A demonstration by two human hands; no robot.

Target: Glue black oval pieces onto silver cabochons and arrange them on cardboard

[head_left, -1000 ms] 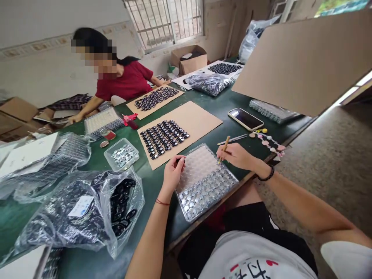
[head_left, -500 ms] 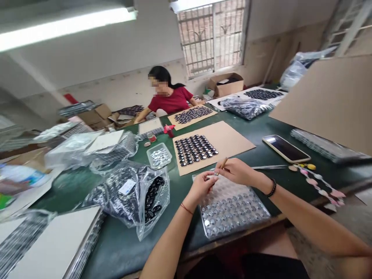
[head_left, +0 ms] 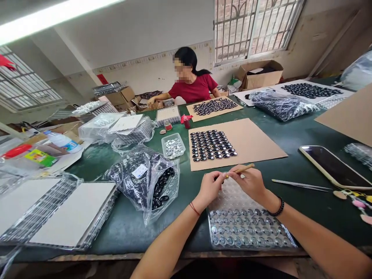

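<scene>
My left hand (head_left: 209, 189) is closed in a pinch on a small shiny piece (head_left: 226, 176), too small to name. My right hand (head_left: 251, 185) grips a thin wooden stick (head_left: 244, 168), and its fingertips meet the left ones at the piece. Both hands are over the far half of a clear plastic tray (head_left: 250, 229), whose near rows of round cups hold round grey pieces. Beyond the hands lies a cardboard sheet (head_left: 258, 141) with rows of glossy black oval pieces (head_left: 213, 145) on its left side.
Left of the cardboard are a plastic tub (head_left: 173, 146) of small silvery pieces and an open bag (head_left: 139, 176) of black pieces. Tweezers (head_left: 300, 185) and a phone (head_left: 334, 164) lie on the right. Across the table sits a co-worker (head_left: 193, 87). Stacked trays (head_left: 75, 213) fill the near left.
The camera view has turned left and levelled. My hands stay together above the tray; the stick in my right hand now lies flatter, pointing right.
</scene>
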